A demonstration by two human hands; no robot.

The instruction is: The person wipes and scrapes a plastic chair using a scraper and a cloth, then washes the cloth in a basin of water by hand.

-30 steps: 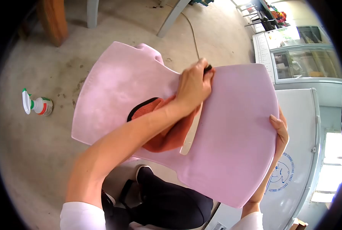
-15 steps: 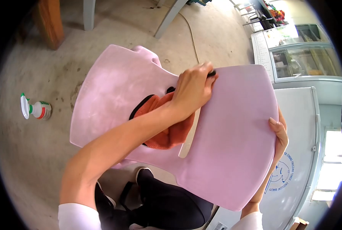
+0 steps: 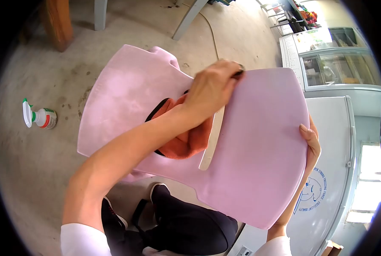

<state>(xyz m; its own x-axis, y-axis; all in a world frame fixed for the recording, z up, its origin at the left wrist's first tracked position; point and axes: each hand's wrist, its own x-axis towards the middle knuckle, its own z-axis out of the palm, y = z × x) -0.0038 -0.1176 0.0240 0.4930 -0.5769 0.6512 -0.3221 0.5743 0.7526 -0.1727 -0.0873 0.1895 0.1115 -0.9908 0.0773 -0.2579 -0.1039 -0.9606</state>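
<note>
A pink plastic chair shell point(image 3: 258, 141) lies across the view, with a narrow slot between its two broad panels. My left hand point(image 3: 214, 87) is closed on an orange cloth point(image 3: 184, 143) with black edging, at the top end of the slot. Most of the cloth hangs below that wrist over the left panel, and a dark bit of edging shows by the fingertips. My right hand point(image 3: 312, 143) grips the right edge of the chair, thumb on the near face and fingers behind, mostly hidden.
A spray bottle point(image 3: 44, 118) with a green and white head is on the concrete floor at left. Table legs point(image 3: 100, 15) stand at the top left. A white chest freezer point(image 3: 327, 170) and a glass-fronted cabinet point(image 3: 335, 70) are at right. My legs are below.
My left hand has moved slightly up and left along the slot, drawing the cloth with it. More of the slot's lower part shows. My right hand keeps its hold.
</note>
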